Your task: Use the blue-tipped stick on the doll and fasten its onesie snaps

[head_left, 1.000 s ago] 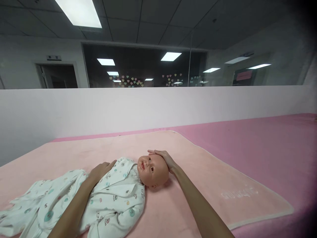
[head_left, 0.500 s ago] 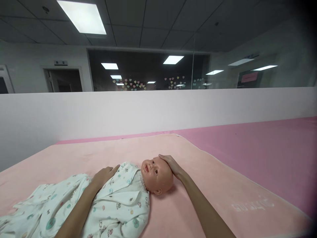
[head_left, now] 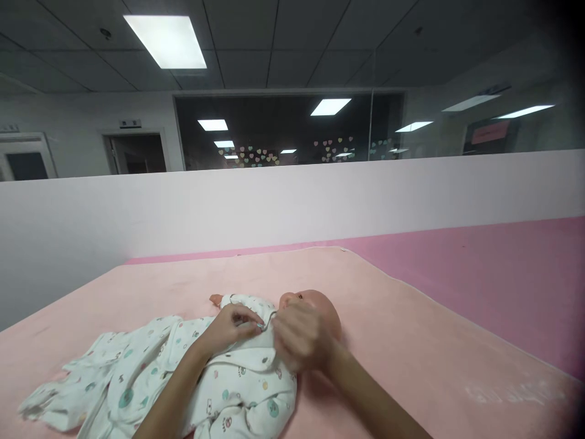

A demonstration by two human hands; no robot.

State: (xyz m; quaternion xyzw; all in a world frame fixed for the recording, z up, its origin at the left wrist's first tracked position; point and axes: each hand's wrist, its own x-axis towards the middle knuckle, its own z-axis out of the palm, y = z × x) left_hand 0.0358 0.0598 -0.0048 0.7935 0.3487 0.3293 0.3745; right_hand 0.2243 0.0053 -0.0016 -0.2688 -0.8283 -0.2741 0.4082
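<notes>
A baby doll (head_left: 326,305) lies on its back, its head to the right and its face partly hidden behind my right hand. It wears a white baby garment (head_left: 256,390) with small coloured prints, whose long lower part spreads to the left. On the chest, my left hand (head_left: 233,326) has its thumb and forefinger closed on the garment's front edge, by a small pale blue spot. My right hand (head_left: 301,335), smeared by motion, is in front of the doll's chin and collar. Its fingers look curled, but whether they hold the cloth cannot be made out.
Under the doll is a peach blanket (head_left: 411,341) with faint white lettering at the right. Pink matting (head_left: 493,274) lies beyond its edge. A low white wall (head_left: 274,207) runs across the back, with windows and a doorway behind it.
My right hand has left the top of the doll's head and come down to its collar. My left hand has moved right along the chest and pinched the garment. The doll's far hand now shows.
</notes>
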